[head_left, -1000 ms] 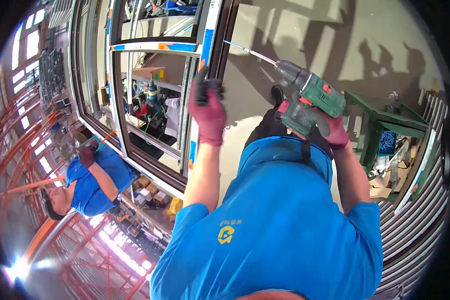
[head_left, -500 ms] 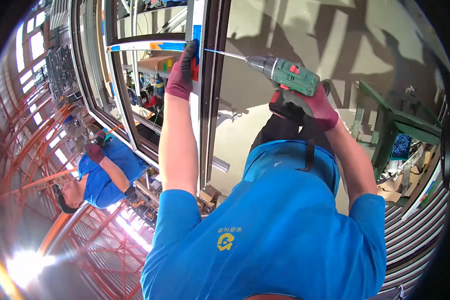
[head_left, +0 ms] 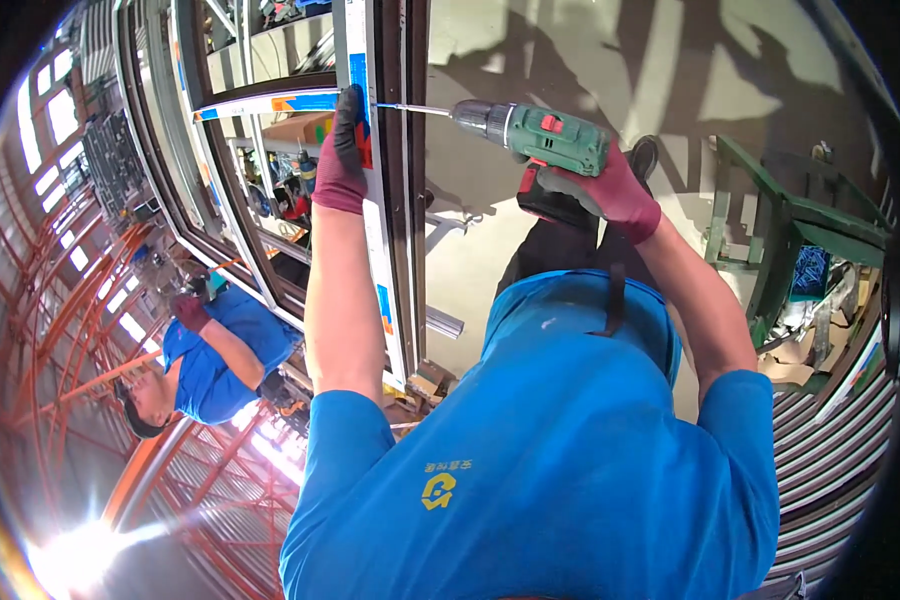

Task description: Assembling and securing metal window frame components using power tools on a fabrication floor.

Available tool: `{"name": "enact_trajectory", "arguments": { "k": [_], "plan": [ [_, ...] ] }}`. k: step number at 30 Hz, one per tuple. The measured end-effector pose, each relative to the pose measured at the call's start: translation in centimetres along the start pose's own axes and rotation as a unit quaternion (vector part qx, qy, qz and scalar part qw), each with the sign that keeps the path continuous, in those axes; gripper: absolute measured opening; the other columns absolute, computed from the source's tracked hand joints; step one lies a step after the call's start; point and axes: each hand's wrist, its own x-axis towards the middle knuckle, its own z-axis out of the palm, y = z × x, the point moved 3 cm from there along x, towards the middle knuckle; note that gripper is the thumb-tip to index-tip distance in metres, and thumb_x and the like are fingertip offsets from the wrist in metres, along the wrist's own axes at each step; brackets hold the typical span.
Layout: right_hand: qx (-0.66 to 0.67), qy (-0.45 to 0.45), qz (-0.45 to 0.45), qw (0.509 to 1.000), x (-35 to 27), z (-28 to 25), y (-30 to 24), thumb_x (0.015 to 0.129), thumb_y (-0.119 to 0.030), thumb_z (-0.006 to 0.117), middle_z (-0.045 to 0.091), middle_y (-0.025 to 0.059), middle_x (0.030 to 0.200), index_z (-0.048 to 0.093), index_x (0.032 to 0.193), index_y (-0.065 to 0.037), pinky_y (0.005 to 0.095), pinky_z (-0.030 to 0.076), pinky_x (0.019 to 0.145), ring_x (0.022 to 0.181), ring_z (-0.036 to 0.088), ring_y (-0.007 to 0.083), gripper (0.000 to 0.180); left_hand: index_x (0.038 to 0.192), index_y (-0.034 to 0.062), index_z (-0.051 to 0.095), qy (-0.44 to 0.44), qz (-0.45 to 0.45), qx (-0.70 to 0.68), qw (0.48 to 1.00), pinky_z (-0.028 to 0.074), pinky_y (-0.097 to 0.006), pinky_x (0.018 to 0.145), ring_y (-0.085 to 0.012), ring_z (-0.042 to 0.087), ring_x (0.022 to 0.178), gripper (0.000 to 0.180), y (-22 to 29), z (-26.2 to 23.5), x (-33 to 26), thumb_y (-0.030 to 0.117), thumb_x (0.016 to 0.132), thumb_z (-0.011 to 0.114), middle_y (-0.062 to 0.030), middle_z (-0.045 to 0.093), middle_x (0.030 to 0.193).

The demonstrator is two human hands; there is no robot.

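Observation:
My right hand (head_left: 610, 190), in a dark red and grey glove, is wrapped round the grip of a green cordless drill (head_left: 560, 138). From its black chuck a long thin bit (head_left: 415, 108) points left, its tip at the side of a metal frame (head_left: 395, 200). Close by the tip, my gloved left hand (head_left: 342, 165) is closed on the frame's white-and-blue-taped bar, where a crossbar (head_left: 260, 104) meets it. Part of its fingers are hidden behind the bar. Whether the tip has entered the metal I cannot tell.
At the left, another person (head_left: 225, 345) in a blue shirt works beside the frame. A green metal stand (head_left: 785, 215) is on the right, near a blue bin of small parts (head_left: 808, 272) and scrap. Tools and a cardboard box (head_left: 305, 128) show through the frame.
The drill has come round to a more level angle, its bit tip staying by the frame. The whole view has shifted slightly; my left hand keeps its place on the bar.

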Motion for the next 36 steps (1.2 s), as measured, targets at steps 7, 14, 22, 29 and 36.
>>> {"name": "enact_trajectory", "arguments": {
  "k": [7,14,22,29,36],
  "plan": [
    [-0.002,-0.014,-0.007,1.0,0.1,0.4,-1.6,0.091,-0.002,0.079,0.074,0.0068,0.123,0.066,0.131,-0.001,0.0338,0.053,0.103,0.115,0.068,0.0158,0.042,0.145,0.0149,0.064,-0.01,0.042,-0.025,0.999,0.053,-0.034,0.106,-0.0164,0.067,0.121,0.06,-0.1,-0.1,0.2,0.053,0.099,0.071,-0.0008,0.071,0.136],
    [0.018,-0.018,-0.073,0.997,-0.2,0.5,-0.8,0.092,0.002,0.078,0.07,0.0119,0.13,0.051,0.146,-0.002,0.0376,0.054,0.104,0.121,0.068,0.0213,0.061,0.138,0.007,0.069,0.003,-0.007,-0.051,0.999,0.052,-0.028,0.102,-0.0091,0.066,0.117,0.059,-0.8,-0.9,0.5,0.048,0.096,0.078,0.0006,0.071,0.132],
    [0.064,-0.037,-0.035,0.997,1.2,1.5,-0.4,0.081,-0.002,0.089,0.061,0.0147,0.148,0.05,0.145,-0.005,0.0395,0.05,0.11,0.133,0.062,0.0243,0.075,0.149,0.0099,0.059,0.033,0.008,0.019,0.999,0.047,-0.033,0.112,-0.0171,0.062,0.128,0.067,-1.0,-0.9,0.5,0.054,0.1,0.071,-0.0017,0.065,0.144],
    [-0.109,-0.112,-0.16,0.975,2.6,2.0,-6.0,0.088,0.001,0.079,0.065,0.0135,0.14,0.046,0.154,-0.003,0.0393,0.052,0.107,0.128,0.065,0.0256,0.074,0.133,0.0068,0.072,0.018,0.011,-0.038,0.999,0.054,-0.028,0.099,-0.0105,0.067,0.112,0.054,0.0,0.3,-0.3,0.046,0.096,0.078,0.0002,0.073,0.127],
    [-0.039,-0.168,-0.1,0.98,3.6,1.8,-5.9,0.081,-0.005,0.078,0.062,0.0147,0.146,0.048,0.155,-0.002,0.0379,0.048,0.109,0.129,0.061,0.0215,0.08,0.143,0.0076,0.064,0.001,-0.003,-0.042,0.999,0.054,-0.033,0.104,-0.0153,0.067,0.12,0.061,-0.8,-0.9,0.4,0.05,0.1,0.072,-0.0036,0.07,0.136]
  ]
}}
